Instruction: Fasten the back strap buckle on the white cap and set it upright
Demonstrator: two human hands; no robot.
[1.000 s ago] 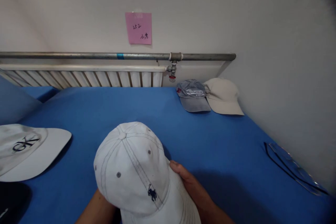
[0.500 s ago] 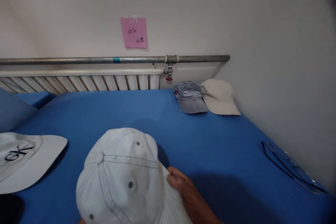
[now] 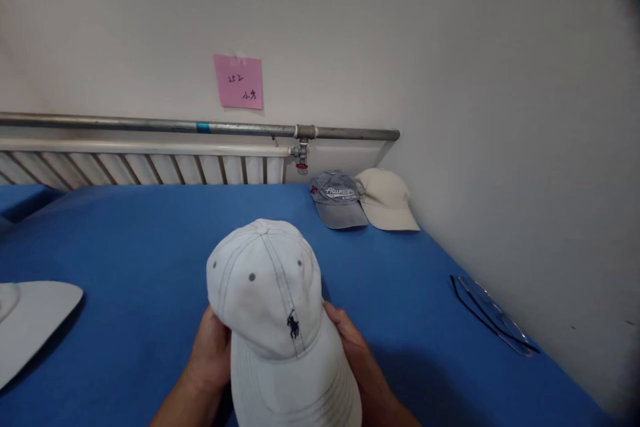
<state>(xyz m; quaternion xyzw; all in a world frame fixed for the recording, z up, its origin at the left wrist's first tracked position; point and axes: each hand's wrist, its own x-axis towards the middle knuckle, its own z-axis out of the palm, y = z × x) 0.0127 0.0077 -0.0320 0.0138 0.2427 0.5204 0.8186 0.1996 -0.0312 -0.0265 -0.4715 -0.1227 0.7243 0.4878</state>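
A white baseball cap [image 3: 270, 300] with grey stitching and a small dark horse-rider emblem is held up in front of me, its brim pointing down toward me. My left hand [image 3: 213, 347] grips its left side, the fingertips hidden behind the crown. On the right, my right hand [image 3: 347, 340] holds the cap's edge where crown and brim meet, with most fingers out of sight underneath. The brim [image 3: 19, 327] of another white cap shows on the blue sheet at the far left.
A grey cap [image 3: 340, 203] and a cream cap [image 3: 387, 200] lie side by side at the back, against the wall. Eyeglasses [image 3: 495, 317] rest near the right edge of the blue sheet [image 3: 150, 240]. Behind stand a radiator [image 3: 185, 169] and a metal pipe [image 3: 240, 128].
The white cap has turned so its brim points toward me and its emblem shows. My left hand has come into view on its left side. The camera view has shifted right.
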